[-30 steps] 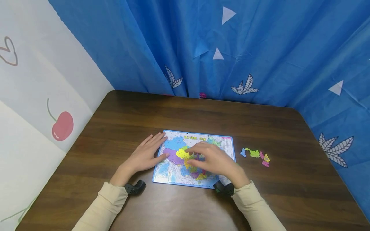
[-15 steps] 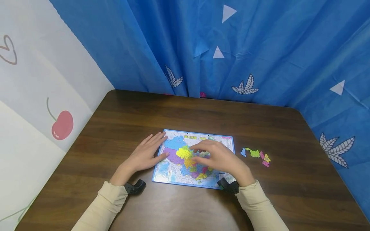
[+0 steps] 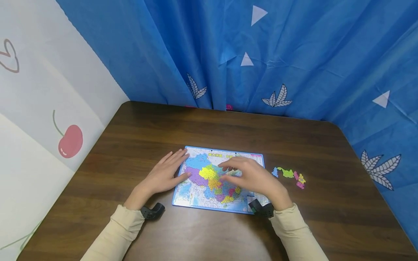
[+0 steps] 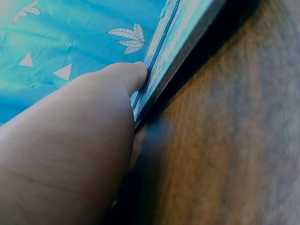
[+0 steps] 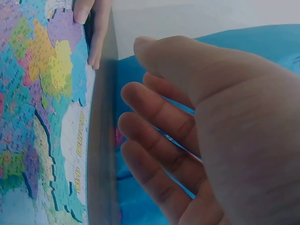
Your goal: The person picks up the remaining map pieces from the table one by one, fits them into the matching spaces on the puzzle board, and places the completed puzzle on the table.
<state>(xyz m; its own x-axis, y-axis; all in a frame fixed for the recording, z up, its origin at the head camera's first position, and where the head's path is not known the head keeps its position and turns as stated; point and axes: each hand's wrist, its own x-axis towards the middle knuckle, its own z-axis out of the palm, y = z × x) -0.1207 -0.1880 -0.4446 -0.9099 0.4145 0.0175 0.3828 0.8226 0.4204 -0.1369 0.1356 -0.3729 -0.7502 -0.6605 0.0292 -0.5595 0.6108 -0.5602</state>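
A map puzzle board (image 3: 187, 200) with a blue rim lies on the table, with coloured pieces across its middle. My left hand (image 3: 163, 177) lies at the board's left edge with straight fingers, its thumb touching the purple piece area. In the left wrist view, the thumb (image 4: 124, 75) rests on the board's edge. My right hand (image 3: 253, 177) hovers over the right half of the board. Its fingers (image 5: 154, 110) are loosely bent and apart from the thumb, with nothing between them. Part of the map beneath this hand is hidden in the head view.
Right of the board lie several loose pieces: a blue piece (image 3: 275, 172), a green piece (image 3: 287, 173), a yellow piece (image 3: 302, 178) and pink ones (image 3: 300, 185). The brown wooden table (image 3: 156, 127) meets a blue curtain (image 3: 294, 54) behind and a white wall (image 3: 29, 98) at left.
My right hand has shifted a little to the right above the board, uncovering more of the map's middle. The left hand and the loose pieces have stayed put.
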